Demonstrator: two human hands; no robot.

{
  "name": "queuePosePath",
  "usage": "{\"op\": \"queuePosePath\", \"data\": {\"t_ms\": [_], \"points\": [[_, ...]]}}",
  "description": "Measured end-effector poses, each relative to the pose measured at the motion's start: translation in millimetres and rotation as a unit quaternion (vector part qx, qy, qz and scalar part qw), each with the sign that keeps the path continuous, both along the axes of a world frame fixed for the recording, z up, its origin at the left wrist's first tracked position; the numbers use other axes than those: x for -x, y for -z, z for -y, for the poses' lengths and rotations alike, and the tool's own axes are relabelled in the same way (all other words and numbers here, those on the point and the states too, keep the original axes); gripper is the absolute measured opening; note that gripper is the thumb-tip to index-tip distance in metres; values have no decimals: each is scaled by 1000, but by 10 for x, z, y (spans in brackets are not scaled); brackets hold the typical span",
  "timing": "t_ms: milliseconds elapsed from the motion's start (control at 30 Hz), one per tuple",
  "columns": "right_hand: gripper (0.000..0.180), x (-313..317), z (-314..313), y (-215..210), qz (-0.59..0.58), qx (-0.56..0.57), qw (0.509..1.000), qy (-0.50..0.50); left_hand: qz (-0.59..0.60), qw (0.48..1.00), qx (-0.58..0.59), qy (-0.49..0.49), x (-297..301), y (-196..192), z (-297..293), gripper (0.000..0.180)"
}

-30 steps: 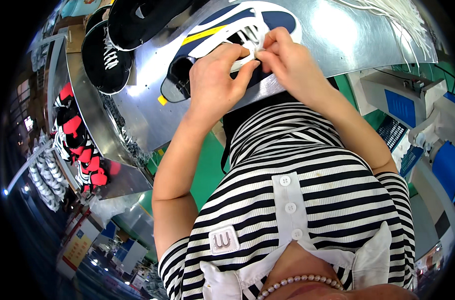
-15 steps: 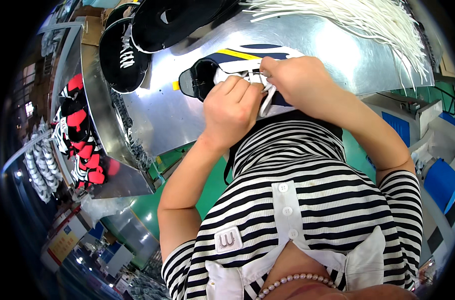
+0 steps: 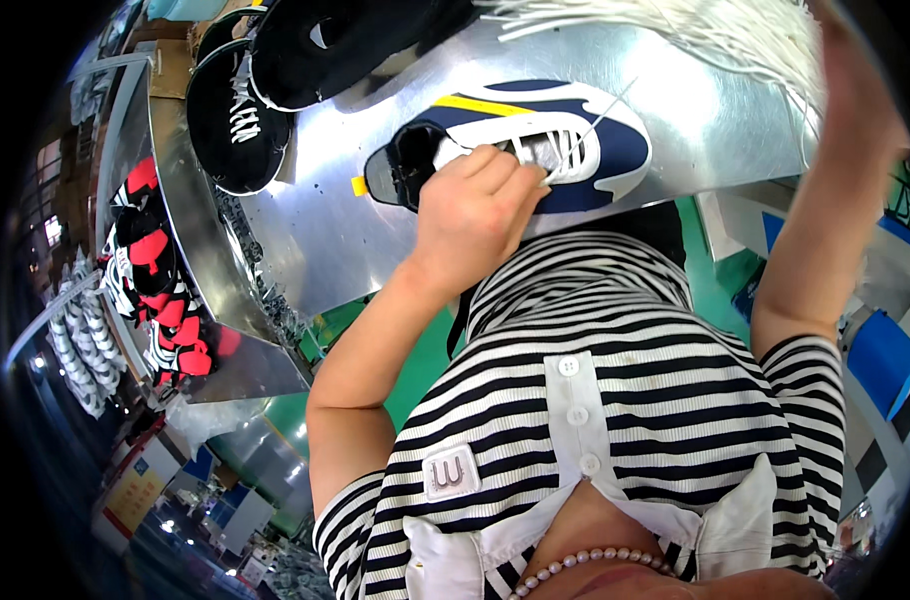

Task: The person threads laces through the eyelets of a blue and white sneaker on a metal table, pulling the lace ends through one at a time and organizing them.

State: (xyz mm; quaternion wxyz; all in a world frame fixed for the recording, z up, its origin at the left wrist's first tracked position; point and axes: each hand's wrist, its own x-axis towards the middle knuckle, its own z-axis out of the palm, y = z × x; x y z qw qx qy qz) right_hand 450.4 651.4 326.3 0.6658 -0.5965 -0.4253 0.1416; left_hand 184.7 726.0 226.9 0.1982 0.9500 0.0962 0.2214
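Observation:
A navy and white sneaker (image 3: 623,150) with a yellow stripe lies on its side of the metal table nearest me, toe to the right. My left hand (image 3: 480,210) is closed on it at the near edge of the lacing, its fingers curled and pressed together. White lace (image 3: 572,152) crosses the throat in several rows, and a thin loose length rises from it up and to the right. High at the right edge, my right hand (image 3: 865,90) is stretched far from the sneaker; motion smears its fingers, and whatever they hold cannot be made out.
A thick bundle of white laces (image 3: 675,30) lies at the far right of the metal table (image 3: 345,240). Black shoe pieces (image 3: 237,130) are heaped at the far left. Beyond the table's left side sit red, black and white shoes (image 3: 155,265).
My right hand has left the lacing and swung up and right to the picture's edge, uncovering the sneaker's toe and lace rows. My left hand stays at the sneaker.

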Motion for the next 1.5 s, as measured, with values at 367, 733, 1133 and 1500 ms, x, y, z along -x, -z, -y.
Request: {"op": "queuePosePath", "data": {"t_ms": [367, 733, 1133, 1500], "points": [[18, 900, -9, 1046, -234, 147, 927, -256, -130, 911, 300, -251, 160, -210, -24, 65], [15, 1014, -162, 1198, -158, 204, 945, -204, -55, 918, 161, -359, -39, 33, 53, 58], [13, 867, 187, 1043, 100, 230, 948, -194, -23, 922, 168, -348, -58, 37, 74, 53], [10, 909, 99, 1054, 331, 223, 898, -187, 60, 921, 221, -315, -2, 204, 89, 40]]}}
